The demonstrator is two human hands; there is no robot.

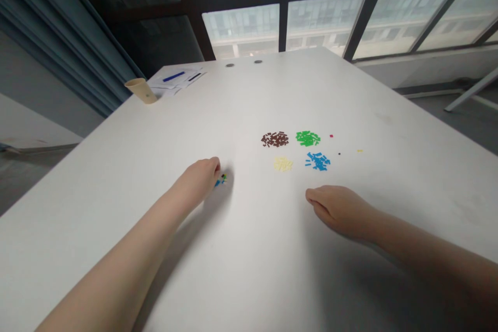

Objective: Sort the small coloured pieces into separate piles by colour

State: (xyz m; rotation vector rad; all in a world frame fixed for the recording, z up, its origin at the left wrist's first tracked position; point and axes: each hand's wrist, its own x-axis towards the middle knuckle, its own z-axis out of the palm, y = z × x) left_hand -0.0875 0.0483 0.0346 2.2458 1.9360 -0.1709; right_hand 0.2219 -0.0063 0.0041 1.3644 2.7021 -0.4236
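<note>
Blue-and-black plastic bits (220, 180): small cluster on white table (392, 207), beside left hand.
Left hand (198, 181): fingers (213, 165) curled down over the cluster; hold cannot be told.
Right hand (340, 211): relaxed, fingers together, empty.
Sorted piles: brown pile (274, 139), green pile (307, 138), cream pile (282, 164), blue pile (318, 161), ahead of both hands.

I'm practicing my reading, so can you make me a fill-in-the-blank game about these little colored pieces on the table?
1. The left hand is next to tiny pieces that are mostly ____.
2. The pile behind the blue pile is ____.
3. The pale pile is in front of the ____ pile.
4. The cup stands at the far edge of the table, next to some ____.

Missing words: blue; green; brown; papers.
</note>
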